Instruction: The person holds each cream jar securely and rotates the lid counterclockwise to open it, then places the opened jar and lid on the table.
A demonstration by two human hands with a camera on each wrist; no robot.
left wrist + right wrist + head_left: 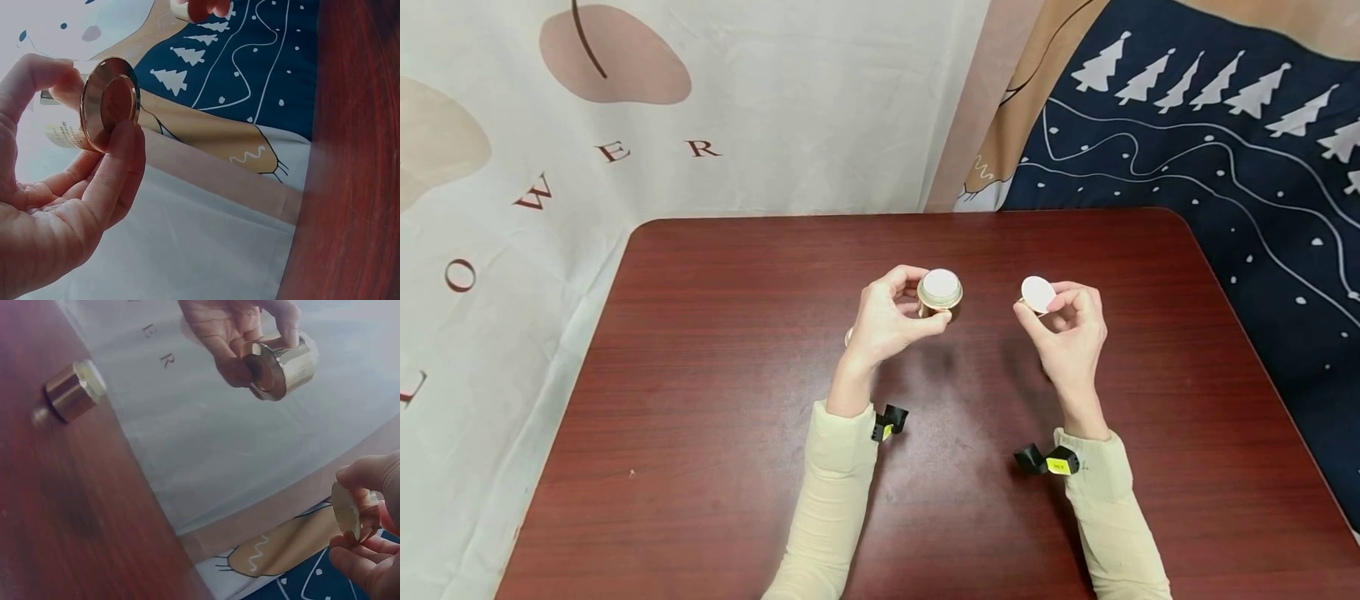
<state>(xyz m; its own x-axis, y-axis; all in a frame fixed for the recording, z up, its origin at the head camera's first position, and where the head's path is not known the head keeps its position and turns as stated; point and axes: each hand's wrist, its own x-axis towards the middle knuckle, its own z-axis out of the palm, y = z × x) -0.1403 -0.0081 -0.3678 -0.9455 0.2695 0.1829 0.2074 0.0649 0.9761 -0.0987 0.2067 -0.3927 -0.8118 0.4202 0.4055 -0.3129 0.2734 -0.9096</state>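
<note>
My left hand (891, 312) grips a small gold cosmetic jar (940, 292) above the table, its pale whitish top facing up. In the left wrist view the jar's shiny round gold base (112, 103) shows between thumb and fingers. To the right, my right hand (1071, 321) pinches a lid (1038, 295) by its edge, with the white round inner face showing. The right wrist view shows the lid's gold side (370, 519), apart from the jar. A second gold jar with a whitish top (74, 392) stands on the table, mostly hidden behind my left wrist in the head view.
The brown wooden table (715, 467) has rounded far corners. A white cloth with letters (820, 108) hangs along its back and left, and a navy cloth with white trees (1187, 158) on the right. Small black cameras (891, 422) sit on both wrists.
</note>
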